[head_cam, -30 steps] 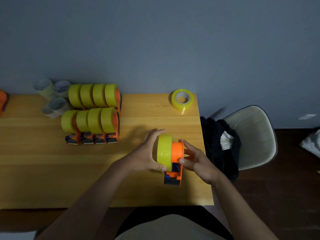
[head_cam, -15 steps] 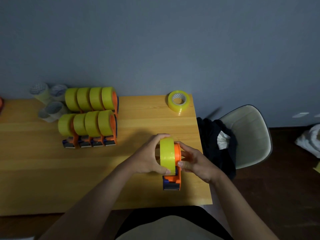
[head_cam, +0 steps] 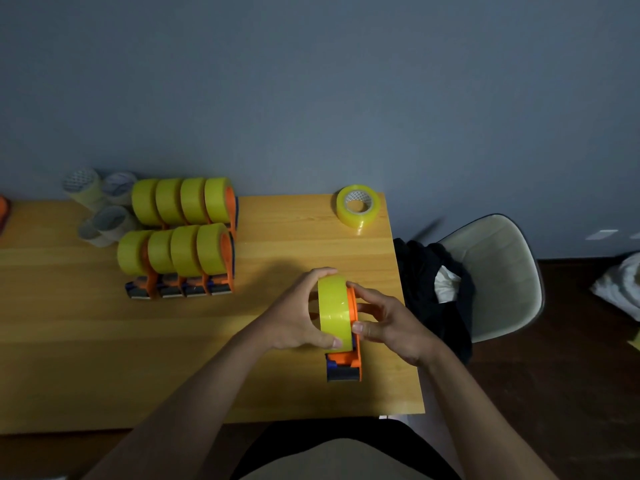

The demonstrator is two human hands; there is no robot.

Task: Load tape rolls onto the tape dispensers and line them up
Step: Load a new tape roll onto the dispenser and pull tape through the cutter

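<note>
Near the right front corner of the table (head_cam: 104,358), we had the yellow tape roll (head_cam: 333,311) seated upright on the orange dispenser (head_cam: 349,362), whose blade end pointed toward us. Our left hand (head_cam: 294,317) curled around the roll's open side, fingers over its top and thumb low on the tread, apparently to press it fully onto the hub. Our right hand (head_cam: 388,320) gripped the dispenser's orange side plate, thumb and fingers pinching it, likely as a brace against that push. Well apart to the left stood two rows of loaded dispensers (head_cam: 180,251), four to each row, packed side by side with their blades facing the same way, which we judged to be the line this one should join. Beside them lay several pale rolls (head_cam: 100,206), and one spare yellow roll (head_cam: 358,209) sat flat at the far right edge.
</note>
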